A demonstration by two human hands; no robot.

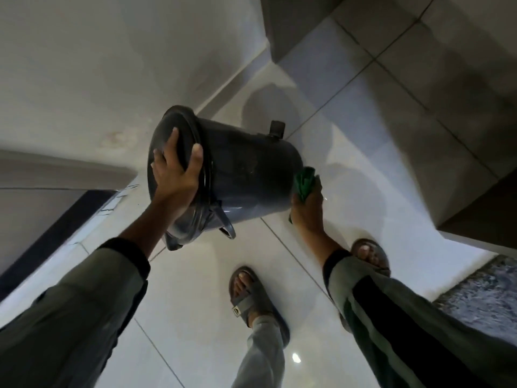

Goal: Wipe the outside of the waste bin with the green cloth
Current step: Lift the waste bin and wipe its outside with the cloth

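A dark grey round waste bin (246,169) hangs tilted in the air over the floor, its lid end toward me and its base pointing away to the right. My left hand (176,172) grips the lid rim, fingers spread over the lid. My right hand (307,208) holds a bunched green cloth (305,183) pressed against the bin's lower right edge near the base. A foot pedal (277,128) sticks out on top of the bin. A loop handle (228,228) hangs below the lid.
White glossy floor tiles (195,289) lie under me, with my two sandalled feet (251,298) on them. A white wall (98,65) is at the left. A grey tiled step or ledge (447,93) rises at the right. A dark patterned mat (486,298) lies at the lower right.
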